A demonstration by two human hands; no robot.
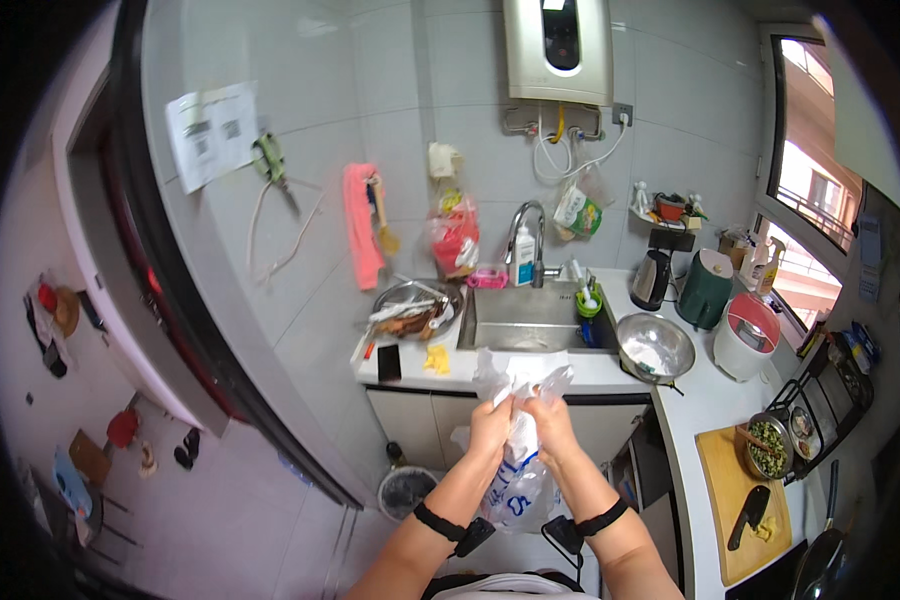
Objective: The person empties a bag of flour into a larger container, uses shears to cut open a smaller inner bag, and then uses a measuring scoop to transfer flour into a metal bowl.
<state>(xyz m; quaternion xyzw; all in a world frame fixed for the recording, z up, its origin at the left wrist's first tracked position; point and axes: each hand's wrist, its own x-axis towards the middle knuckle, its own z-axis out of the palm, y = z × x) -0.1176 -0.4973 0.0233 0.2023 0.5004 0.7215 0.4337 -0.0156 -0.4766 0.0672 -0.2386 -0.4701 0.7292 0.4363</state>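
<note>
A translucent plastic bag (pixel 516 501) with blue printing hangs in front of me. Both hands grip its upper part, close together, just in front of the counter's edge. My left hand (pixel 489 429) closes on the left side of the gathered plastic, and my right hand (pixel 551 427) on the right side. Something white shows inside the bag between the hands; its kind cannot be told. The bag's loose mouth flares out above my fingers. Beyond it lies the stainless steel sink (pixel 525 307) with its curved faucet (pixel 529 225).
A dark phone (pixel 389 363) and a yellow cloth (pixel 436 360) lie left of the sink, below a metal basin (pixel 420 300) of utensils. At right are a steel bowl (pixel 655 347), a cutting board (pixel 742 540) and a cleaver (pixel 750 516). A trash bin (pixel 406 492) stands on the floor.
</note>
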